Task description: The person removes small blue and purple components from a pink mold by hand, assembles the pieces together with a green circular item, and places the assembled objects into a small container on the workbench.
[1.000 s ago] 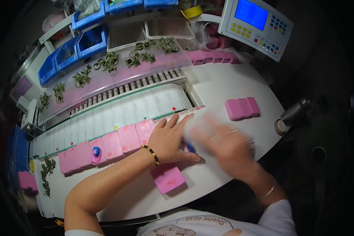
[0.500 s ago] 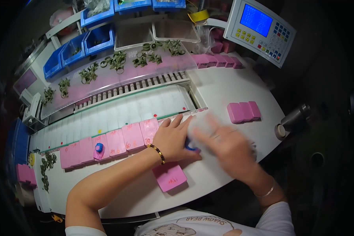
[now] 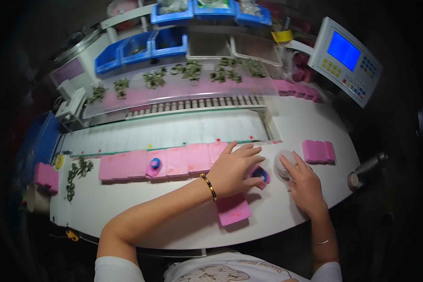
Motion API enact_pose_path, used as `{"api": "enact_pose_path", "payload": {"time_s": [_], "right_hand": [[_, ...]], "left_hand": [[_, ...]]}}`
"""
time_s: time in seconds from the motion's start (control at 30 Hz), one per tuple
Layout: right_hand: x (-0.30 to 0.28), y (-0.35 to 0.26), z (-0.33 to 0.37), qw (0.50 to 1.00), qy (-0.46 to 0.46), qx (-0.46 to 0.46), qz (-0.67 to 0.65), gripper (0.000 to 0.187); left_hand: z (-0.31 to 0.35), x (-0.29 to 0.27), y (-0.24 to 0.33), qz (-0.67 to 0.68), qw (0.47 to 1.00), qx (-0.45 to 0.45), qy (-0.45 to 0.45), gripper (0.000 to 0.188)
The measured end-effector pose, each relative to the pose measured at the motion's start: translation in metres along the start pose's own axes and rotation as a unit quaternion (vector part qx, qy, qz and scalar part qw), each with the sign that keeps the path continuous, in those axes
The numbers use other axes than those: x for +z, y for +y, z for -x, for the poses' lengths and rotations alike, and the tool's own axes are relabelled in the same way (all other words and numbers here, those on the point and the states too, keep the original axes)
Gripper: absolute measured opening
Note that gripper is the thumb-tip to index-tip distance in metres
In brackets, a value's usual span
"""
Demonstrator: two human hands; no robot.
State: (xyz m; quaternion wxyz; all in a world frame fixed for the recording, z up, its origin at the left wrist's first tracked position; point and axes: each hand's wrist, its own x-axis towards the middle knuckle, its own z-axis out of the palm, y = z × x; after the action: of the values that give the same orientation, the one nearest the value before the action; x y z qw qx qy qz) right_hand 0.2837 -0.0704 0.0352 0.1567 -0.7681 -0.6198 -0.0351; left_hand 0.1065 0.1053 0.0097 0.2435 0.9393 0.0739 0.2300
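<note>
My left hand (image 3: 235, 171) is spread, palm down, at the right end of the long row of flat pink blocks (image 3: 141, 165), its thumb well apart from the other fingers and pinching nothing. Just to the right of the row, near that thumb, sits a small pink piece with a dark-blue top (image 3: 260, 176); I cannot tell whether my thumb touches it. My right hand (image 3: 308, 187), farther right of the row, lays its fingers over a rounded pale-grey object (image 3: 283, 165), fingertips touching it; whether they close around its far side I cannot tell. That object rests on the white counter (image 3: 174, 209), apart from the row.

On the near side of the row, under my left wrist, lies a single flat pink block (image 3: 236, 215). A small bright-blue knob on a pink base (image 3: 155, 163) stands against the row, left of its right end. Right of the row and of my right hand are three pink blocks side by side (image 3: 318, 152), with a dark cylindrical bottle (image 3: 371, 167) beyond them. Left of the row lie small grey-green clusters (image 3: 82, 168). Behind the row run a white panelled strip with a green edge (image 3: 174, 130), then pale rollers (image 3: 211, 103) and a clear plastic sheet (image 3: 254, 88) with more clusters on it. Far behind and right of the row hangs a light-grey control panel with a blue screen (image 3: 345, 61)
</note>
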Motion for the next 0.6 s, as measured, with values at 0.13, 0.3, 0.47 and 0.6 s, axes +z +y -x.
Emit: {"api": "enact_pose_path", "payload": {"time_s": [0.13,0.3,0.47,0.6], "right_hand": [[-0.007,-0.005,0.005,0.999,-0.014,-0.003,0.029,0.063],[-0.009,-0.025,-0.004,0.996,0.069,-0.037,-0.037,0.049],[-0.002,-0.068,-0.013,0.956,0.081,-0.040,-0.278,0.037],[0.015,-0.089,-0.008,0.864,0.010,0.030,-0.502,0.039]], "left_hand": [[0.033,-0.047,-0.002,-0.041,0.986,-0.048,0.152,0.033],[0.101,-0.096,-0.016,-0.217,0.914,-0.266,0.215,0.033],[0.129,-0.093,-0.022,-0.102,0.926,-0.330,0.154,0.028],[0.105,-0.064,0.006,0.300,0.886,-0.214,0.281,0.026]]}}
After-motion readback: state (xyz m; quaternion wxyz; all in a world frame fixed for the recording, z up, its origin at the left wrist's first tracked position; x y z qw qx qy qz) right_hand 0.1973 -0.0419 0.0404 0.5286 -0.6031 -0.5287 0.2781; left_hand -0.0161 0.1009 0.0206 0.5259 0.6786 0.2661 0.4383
